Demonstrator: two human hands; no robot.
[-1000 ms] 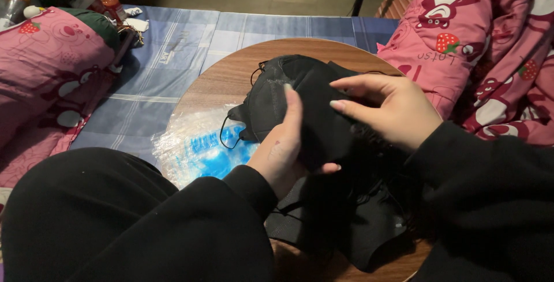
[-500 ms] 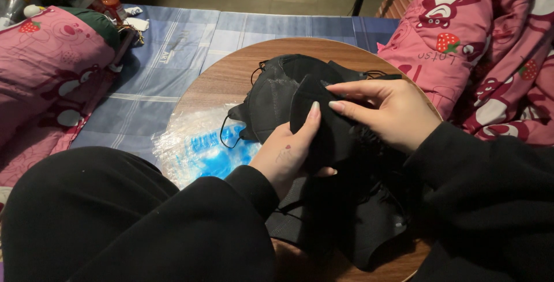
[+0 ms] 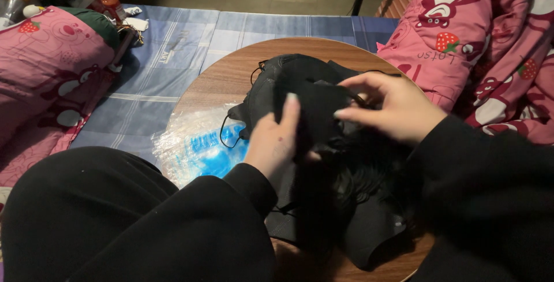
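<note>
Both hands meet over a pile of black face masks [image 3: 288,77] heaped on a round wooden table [image 3: 231,74]. Left hand [image 3: 276,143], fingers curled, grips one black mask [image 3: 323,109] from its 8 o'clock side. Right hand [image 3: 398,109], at the mask's 3 o'clock, pinches its edge, fingers half closed. Clear plastic wrapper with blue print [image 3: 196,146] lies at the pile's 8 o'clock, touching it. Pink patterned quilt [image 3: 479,34] beyond the table at 2 o'clock.
</note>
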